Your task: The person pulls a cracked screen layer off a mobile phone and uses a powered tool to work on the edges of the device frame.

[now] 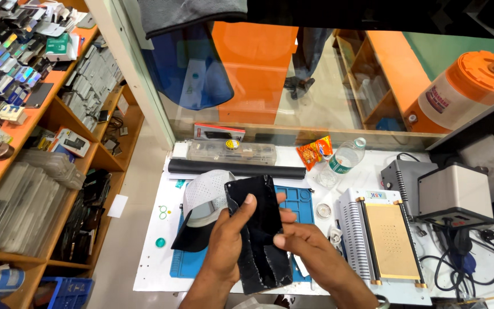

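I hold a black phone-shaped slab with ragged, peeling black film [261, 229] upright over the workbench. My left hand [228, 240] grips its left edge, thumb across the front. My right hand [304, 243] supports its right side, thumb pressed on the lower face. Beneath the hands lies a blue work mat [298, 200]. A white perforated cap with a dark brim [204, 203] rests just left of the slab.
A white table [150, 263] carries a black rolled mat [235, 168], a clear plastic case [232, 152], a snack packet [314, 151], a water bottle [343, 159], a heating plate machine [387, 240] and a grey box with cables [455, 197]. Orange shelves of phone parts [24, 114] stand left.
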